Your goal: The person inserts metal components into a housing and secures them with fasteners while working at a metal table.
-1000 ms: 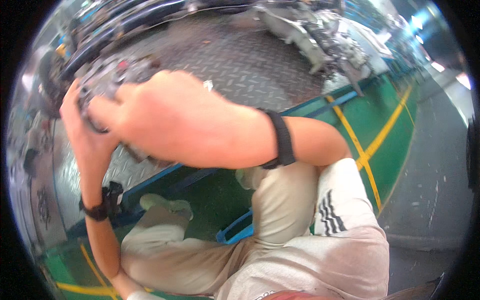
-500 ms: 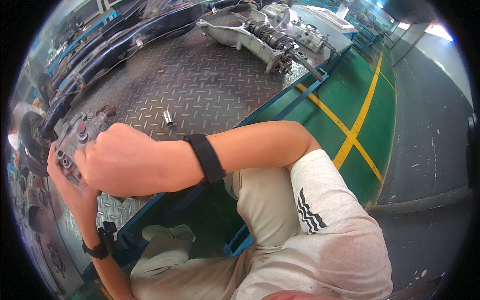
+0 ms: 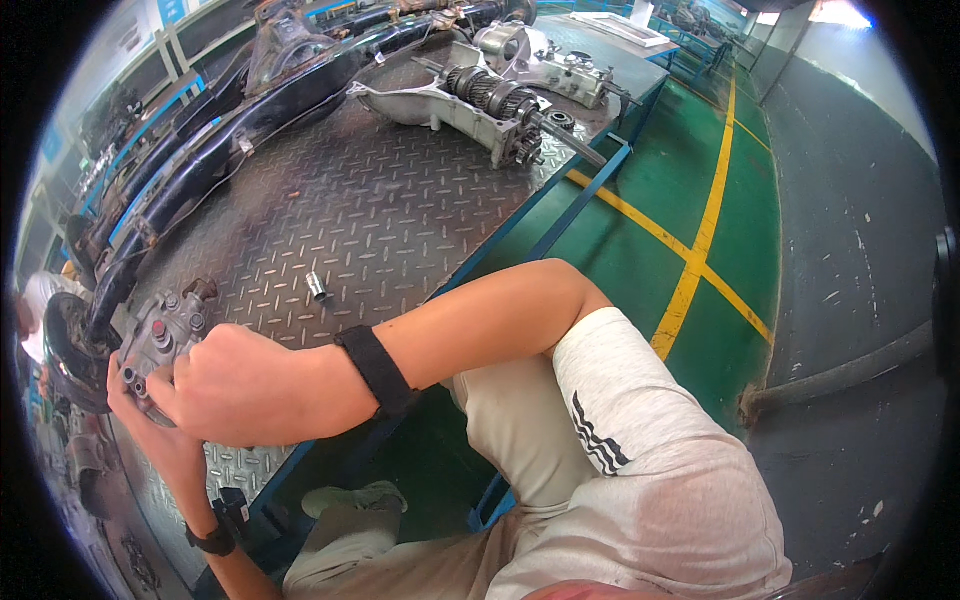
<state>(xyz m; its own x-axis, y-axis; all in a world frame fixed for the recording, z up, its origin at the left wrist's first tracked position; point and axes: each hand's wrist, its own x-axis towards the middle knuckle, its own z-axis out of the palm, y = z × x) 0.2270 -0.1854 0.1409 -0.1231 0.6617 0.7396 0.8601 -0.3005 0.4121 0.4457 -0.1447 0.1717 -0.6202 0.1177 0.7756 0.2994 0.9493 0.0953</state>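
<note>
Bright, even daylight fills the scene, strongest at the blown-out white patch in the upper right corner, far beyond the grey steel checker-plate workbench (image 3: 380, 200). That workbench's raised tread catches soft glare. Shadows beneath the workbench's blue edge are shallow and diffuse. Fisheye distortion bends straight lines near the black circular rim, and detail left of the workbench smears and softens.

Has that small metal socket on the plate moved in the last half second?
Cannot tell. The small metal socket lies apart from both hands on the checker-plate table; only the head camera clearly shifted.
</note>
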